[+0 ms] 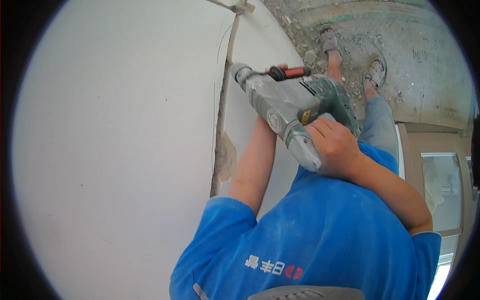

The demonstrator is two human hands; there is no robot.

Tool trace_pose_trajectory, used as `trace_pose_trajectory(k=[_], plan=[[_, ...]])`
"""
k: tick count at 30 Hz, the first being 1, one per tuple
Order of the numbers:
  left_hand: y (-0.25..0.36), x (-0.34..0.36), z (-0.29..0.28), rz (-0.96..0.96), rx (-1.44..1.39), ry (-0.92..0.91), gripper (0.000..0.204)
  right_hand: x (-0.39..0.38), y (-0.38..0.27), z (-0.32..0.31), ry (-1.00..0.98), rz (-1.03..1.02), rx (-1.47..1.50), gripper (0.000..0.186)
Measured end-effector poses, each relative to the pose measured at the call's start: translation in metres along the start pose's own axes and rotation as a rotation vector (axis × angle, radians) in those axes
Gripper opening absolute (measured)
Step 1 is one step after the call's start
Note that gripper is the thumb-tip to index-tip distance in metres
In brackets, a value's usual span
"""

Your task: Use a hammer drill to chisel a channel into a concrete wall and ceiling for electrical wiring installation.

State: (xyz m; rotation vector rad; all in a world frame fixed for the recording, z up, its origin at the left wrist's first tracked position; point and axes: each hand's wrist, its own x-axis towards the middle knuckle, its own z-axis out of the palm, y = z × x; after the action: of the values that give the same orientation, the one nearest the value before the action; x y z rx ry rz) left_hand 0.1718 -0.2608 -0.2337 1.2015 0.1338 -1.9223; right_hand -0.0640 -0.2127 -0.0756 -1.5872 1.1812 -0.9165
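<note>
A dusty grey and green rotary hammer (285,105) is held across my body, its nose pointing up-left at a rough chased groove (219,150) in the white wall (115,140); whether it touches the groove I cannot tell. My right hand (332,142) is closed on its rear grip. My left hand (282,66) is mostly hidden behind the tool, with fingertips showing at the black and red side handle (295,71), gripping there.
Broken rubble (310,55) lies along the wall's foot around my sandalled feet (375,72). Dirty board sheeting (425,60) covers the floor at the upper right. A wooden frame with glass panes (440,185) stands at the right.
</note>
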Motion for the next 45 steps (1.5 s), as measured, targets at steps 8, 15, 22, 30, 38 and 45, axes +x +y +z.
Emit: trace_pose_trajectory(k=[8, 15, 22, 30, 38, 45], plan=[[-0.01, -0.001, 0.018, 0.005, -0.028, -0.03, 0.059, 0.014, -0.003, -0.022, -0.115, -0.015, -0.008, 0.041], [-0.003, 0.007, 0.037, -0.03, -0.247, -0.258, 0.048, 0.036, 0.001, -0.026, -0.196, -0.037, -0.12, 0.031], [-0.015, -0.011, 0.041, -0.009, -0.191, -0.212, 0.052, 0.021, 0.003, -0.042, -0.188, -0.058, -0.019, 0.04], [-0.001, 0.02, 0.045, -0.043, -0.171, -0.101, 0.055, 0.046, 0.012, -0.033, -0.239, -0.022, -0.103, 0.042], [-0.014, 0.016, 0.029, -0.241, -0.213, -0.087, 0.057, 0.026, 0.023, -0.053, -0.137, 0.029, -0.024, 0.037], [-0.004, 0.021, 0.038, -0.049, -0.031, 0.015, 0.057, 0.034, 0.028, -0.028, -0.146, -0.057, -0.058, 0.041]])
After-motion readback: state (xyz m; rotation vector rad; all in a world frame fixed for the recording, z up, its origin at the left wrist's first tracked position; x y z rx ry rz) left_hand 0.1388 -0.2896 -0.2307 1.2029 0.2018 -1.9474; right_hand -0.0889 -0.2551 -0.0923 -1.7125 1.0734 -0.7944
